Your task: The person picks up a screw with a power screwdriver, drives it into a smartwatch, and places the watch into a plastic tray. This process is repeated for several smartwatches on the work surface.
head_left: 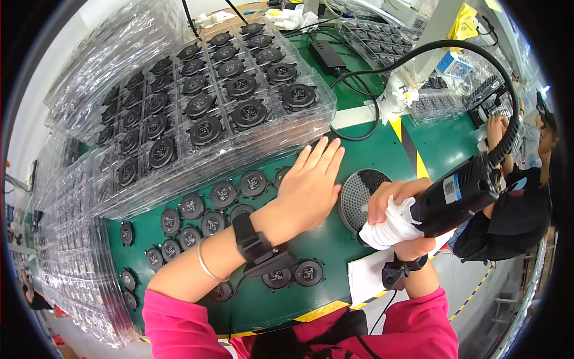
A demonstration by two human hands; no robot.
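My left hand (314, 185) lies palm down with straight fingers over the green mat, its fingertips near the front edge of a clear plastic tray (317, 128). Something dark is partly hidden under those fingertips. In my right hand (382, 198) is a black corded electric screwdriver (457, 194), tilted, with white wrapping (391, 227) round its front end. The tip points at a round grey dish (353, 200) with a dotted surface and a darker patch at its upper right. Left of my left hand, several round black watch-like modules (223, 194) lie in loose rows, partly hidden by my forearm.
Stacked clear trays with more modules (248, 112) fill the far left. A black power adapter (327, 58) and cables lie behind. Another person (508, 209) is at the right. White paper (366, 278) lies at the front edge. More trays (382, 39) stand at the back right.
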